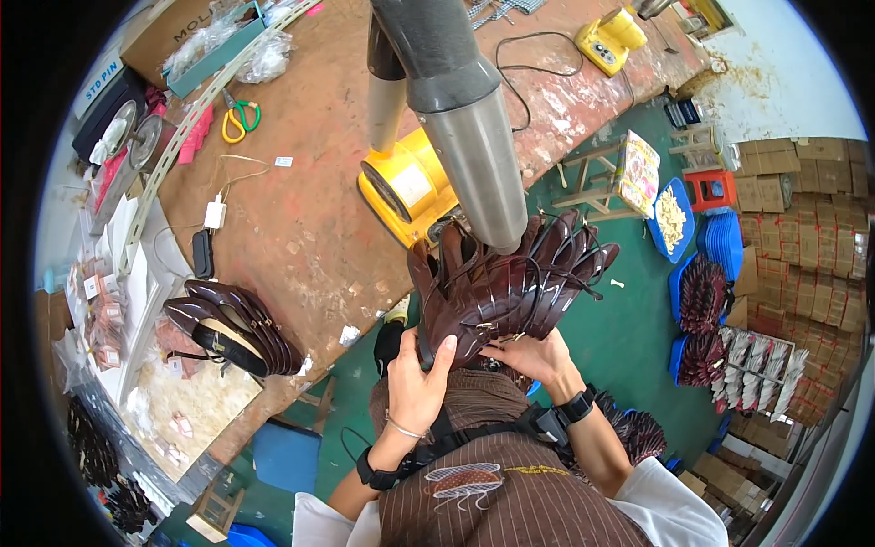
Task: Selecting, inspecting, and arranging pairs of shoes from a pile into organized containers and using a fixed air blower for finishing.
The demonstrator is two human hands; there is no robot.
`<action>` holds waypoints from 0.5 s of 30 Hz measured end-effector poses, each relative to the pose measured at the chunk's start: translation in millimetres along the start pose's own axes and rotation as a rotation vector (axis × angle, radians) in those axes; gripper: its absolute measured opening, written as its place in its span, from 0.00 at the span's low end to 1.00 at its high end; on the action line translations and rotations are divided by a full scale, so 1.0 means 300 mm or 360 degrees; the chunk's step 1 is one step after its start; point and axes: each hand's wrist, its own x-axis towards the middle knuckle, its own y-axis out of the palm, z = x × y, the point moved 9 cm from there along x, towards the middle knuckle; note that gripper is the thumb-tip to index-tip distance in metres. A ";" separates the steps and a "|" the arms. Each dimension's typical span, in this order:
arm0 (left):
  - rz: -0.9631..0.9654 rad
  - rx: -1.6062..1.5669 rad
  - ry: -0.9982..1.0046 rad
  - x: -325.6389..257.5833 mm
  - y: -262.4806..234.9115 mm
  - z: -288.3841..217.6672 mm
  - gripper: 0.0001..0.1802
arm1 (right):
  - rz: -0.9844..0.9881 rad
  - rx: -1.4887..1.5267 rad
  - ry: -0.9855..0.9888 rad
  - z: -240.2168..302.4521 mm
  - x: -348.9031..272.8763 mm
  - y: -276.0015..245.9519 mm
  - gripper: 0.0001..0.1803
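Note:
A fanned bundle of glossy dark brown strappy shoes [492, 292] is held between my two hands, in front of my striped apron. My left hand [419, 387] is closed on the bundle's near left side, its thumb pressed against a shoe. Under the near right side, my right hand [533, 356] supports the bundle, its fingers partly hidden beneath the shoes. The steel nozzle [474, 155] of a hot-air blower comes down just above the shoes. Behind it sits the blower's yellow housing [410, 187] on the worktable.
More brown shoes [239, 328] lie on the worktable [301, 237] at the left, near a black case [203, 253] and a white charger [215, 214]. Scissors [241, 121] lie farther back. Blue trays [670, 219], shoe piles [702, 292] and stacked cartons [802, 264] stand on the right.

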 end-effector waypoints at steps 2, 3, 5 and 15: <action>-0.0007 0.0025 -0.0016 -0.009 -0.010 0.004 0.31 | 0.0051 -0.0137 0.0021 -0.004 0.004 0.030 0.30; -0.0010 0.0054 -0.0031 -0.013 -0.014 0.007 0.31 | 0.0050 -0.0141 0.0021 -0.005 0.006 0.034 0.30; -0.0036 0.0074 -0.0015 -0.023 -0.023 0.013 0.29 | 0.0080 -0.0155 0.0072 -0.014 0.008 0.046 0.30; -0.0139 0.0209 -0.0036 -0.071 -0.069 0.064 0.30 | 0.0209 -0.0067 0.0256 -0.061 0.041 0.051 0.29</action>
